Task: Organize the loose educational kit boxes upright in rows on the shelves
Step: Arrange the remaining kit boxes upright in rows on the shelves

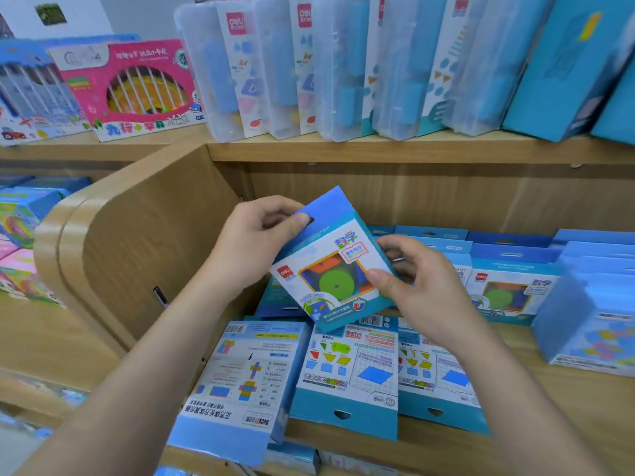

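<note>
Holding the kit box (331,266) tilted above the lower shelf (584,407), my left hand (254,242) pinches its blue hang-tab top and my right hand (412,280) grips the side edge. It seems light, stiff cardboard, best held by its edges.

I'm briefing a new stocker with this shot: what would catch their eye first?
First, the tilted blue-and-white kit box with a green disc, held mid-frame between the left grip and right grip. Below it, three flat boxes lie backs-up at the front of the lower shelf. On the upper shelf, a bright pink toy box stands out at left.
</note>
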Demonstrator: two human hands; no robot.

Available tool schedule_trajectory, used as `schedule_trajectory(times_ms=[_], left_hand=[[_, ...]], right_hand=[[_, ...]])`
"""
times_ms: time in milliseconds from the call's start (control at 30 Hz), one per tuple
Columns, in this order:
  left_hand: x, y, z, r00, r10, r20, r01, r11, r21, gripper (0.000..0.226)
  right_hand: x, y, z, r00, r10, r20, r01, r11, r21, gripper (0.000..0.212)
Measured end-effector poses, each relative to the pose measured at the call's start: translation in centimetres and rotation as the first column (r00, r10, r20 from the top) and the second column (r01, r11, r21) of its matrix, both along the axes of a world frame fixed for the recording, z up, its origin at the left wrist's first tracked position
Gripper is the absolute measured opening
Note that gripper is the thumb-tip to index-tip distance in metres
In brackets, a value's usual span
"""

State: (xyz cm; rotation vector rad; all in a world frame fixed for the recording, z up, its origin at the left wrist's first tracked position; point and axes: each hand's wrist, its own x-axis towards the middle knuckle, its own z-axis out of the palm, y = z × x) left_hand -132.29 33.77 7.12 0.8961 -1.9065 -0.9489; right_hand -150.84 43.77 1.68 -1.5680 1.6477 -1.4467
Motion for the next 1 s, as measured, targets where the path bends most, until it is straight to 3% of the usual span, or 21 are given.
schedule_trajectory(times_ms=[67, 167, 367, 467, 600, 733, 1000], left_hand=[[-0.5, 0.4, 0.6, 0.995, -0.084, -0.049, 0.086, 0.995, 0.041, 0.015], [-1.5, 0.8, 0.7, 0.965, -0.253, 0.068, 0.243, 0.961, 0.13, 0.04], [-6.3, 1.9, 0.4, 0.86, -0.356, 0.365, 0.355, 0.932, 0.073, 0.034], [-9.6, 3.4, 0.3, 0.808, -0.327, 0.49, 0.395, 0.918, -0.041, 0.037], [-13.9, 5.4, 0.0, 0.804, -0.207, 0.558, 0.402, 0.88, -0.253, 0.038], [-18.3, 6.5, -0.3, 0.751, -0.058, 0.657, 0.456, 0.765, -0.455, 0.045], [-22.0, 6.1, -3.7, 0.678, -0.017, 0.735, 0.474, 0.774, -0.42, 0.052]], right_hand=[[-1.0, 0.9, -0.4, 0.996, -0.038, 0.086, 0.039, 0.999, -0.008, 0.029], [-2.8, 2.4, -0.8, 0.976, -0.061, 0.209, 0.065, 0.998, -0.012, 0.027], [-6.2, 6.5, -1.7, 0.959, -0.12, 0.258, 0.127, 0.992, -0.009, 0.025], [-8.3, 9.0, -2.3, 0.948, -0.196, 0.251, 0.203, 0.979, -0.001, 0.026], [-11.0, 11.4, -2.2, 0.924, -0.373, 0.081, 0.377, 0.926, -0.037, 0.034], [-14.0, 13.3, -1.7, 0.835, -0.543, -0.083, 0.539, 0.839, -0.074, 0.034], [-17.1, 14.7, -2.3, 0.773, -0.584, -0.247, 0.581, 0.808, -0.094, 0.042]])
